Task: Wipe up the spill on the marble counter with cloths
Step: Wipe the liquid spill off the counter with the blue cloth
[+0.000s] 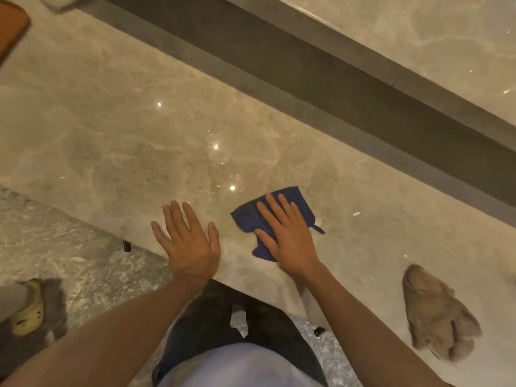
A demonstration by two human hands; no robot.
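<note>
Right hand (pixel 289 241) is flat on the blue cloth (pixel 275 219), fingers (pixel 275 210) spread and pressing it onto the marble surface (pixel 117 141) — not gripping, just palm weight on top. Left hand (pixel 188 241) lies bare on the stone just beside it, fingers apart, holding nothing, looks like bracing near the front edge. I'd call this mid-wipe. Beyond the cloth there's a glossy wet-looking patch (pixel 223 163) with bright glints — I read that as spill not yet reached, though shine on polished marble makes it hard to be sure. A small pale smear (pixel 318 220) sits right at the cloth's far corner too. The 2nd cloth (pixel 438 314), a tan one, lies crumpled well apart on my right, untouched by either hand. So from here: 1 cloth working, 1 in reserve, and the stretch ahead of the blue one left to cover, then likely a dry pass.
</note>
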